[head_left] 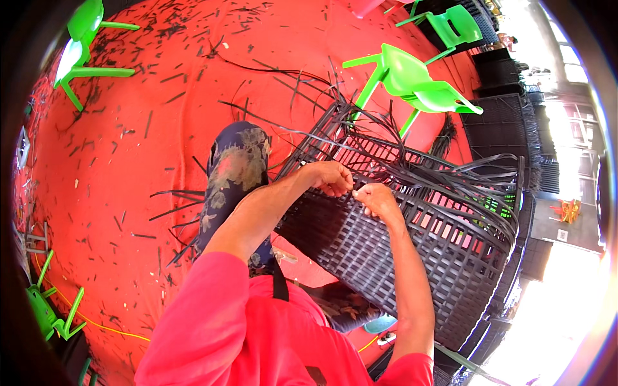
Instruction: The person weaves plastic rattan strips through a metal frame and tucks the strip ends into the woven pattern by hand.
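Over on my left, green chairs (pixel 71 61) are standing on the red floor covering (pixel 129 193), where dark scraps are lying scattered, and a yellow cord (pixel 116 330) is running along below. My patterned trouser knee (pixel 238 157) is resting beside the work. My left hand (pixel 331 179) is curling its fingers in, almost meeting my right hand (pixel 378 199), whose thumb and forefinger are coming together; I cannot tell whether either is pinching a strip. The black woven panel (pixel 367 257) is lying right under both hands and spreading to my right, its long loose strips (pixel 444 178) trailing across the slatted upper part. Beyond it another green chair (pixel 402 71) is standing. Far right, a small white square label (pixel 562 235) is showing on a grey surface, its marks too small for reading.
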The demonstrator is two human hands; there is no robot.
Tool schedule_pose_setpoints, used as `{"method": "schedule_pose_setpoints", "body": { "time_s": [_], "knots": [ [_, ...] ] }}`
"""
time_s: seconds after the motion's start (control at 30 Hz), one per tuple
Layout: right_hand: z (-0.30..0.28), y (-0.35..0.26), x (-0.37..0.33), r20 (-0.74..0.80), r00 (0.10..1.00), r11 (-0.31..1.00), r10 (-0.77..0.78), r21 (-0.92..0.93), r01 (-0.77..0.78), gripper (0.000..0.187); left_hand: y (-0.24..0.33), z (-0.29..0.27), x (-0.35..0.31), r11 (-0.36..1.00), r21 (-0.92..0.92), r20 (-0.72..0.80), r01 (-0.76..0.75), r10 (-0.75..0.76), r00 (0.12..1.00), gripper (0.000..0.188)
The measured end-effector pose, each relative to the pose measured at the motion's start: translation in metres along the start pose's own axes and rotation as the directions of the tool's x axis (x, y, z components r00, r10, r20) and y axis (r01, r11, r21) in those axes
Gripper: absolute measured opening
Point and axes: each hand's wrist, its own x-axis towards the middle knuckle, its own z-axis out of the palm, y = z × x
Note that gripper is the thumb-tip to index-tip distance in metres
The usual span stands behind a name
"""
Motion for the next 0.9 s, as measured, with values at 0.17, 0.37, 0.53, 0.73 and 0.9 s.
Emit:
{"method": "schedule_pose_setpoints", "body": {
  "time_s": [0.17, 0.37, 0.53, 0.73, 0.9],
  "knots": [
    [-0.006, -0.007, 0.006, 0.088, 0.985, 0.978, 0.148, -0.162, -0.132, 0.024, -0.001, 0.007, 0.000, 0.989, -0.069, -0.030, 0.133, -0.135, 0.990, 0.017],
    [0.009, -0.010, 0.019, -0.022, 0.989, 0.808, 0.147, -0.574, -0.133, 0.031, -0.012, 0.015, 0.011, 0.978, 0.117, 0.009, 0.170, -0.173, 0.985, 0.014],
    [0.013, 0.002, 0.019, -0.086, 0.990, 0.850, 0.108, -0.508, -0.137, 0.028, -0.020, 0.013, 0.015, 0.990, -0.071, -0.003, 0.125, -0.125, 0.992, 0.011],
    [-0.040, -0.009, -0.051, -0.087, 0.951, 0.783, -0.296, -0.593, 0.190, 0.028, -0.023, 0.010, 0.030, 0.987, -0.123, -0.078, 0.104, -0.114, 0.990, 0.014],
    [-0.113, -0.037, -0.188, -0.341, 0.850, 0.760, -0.402, -0.642, 0.102, 0.039, -0.079, -0.070, 0.013, 0.964, -0.262, -0.362, 0.041, -0.138, 0.922, 0.018]
  ]
}}
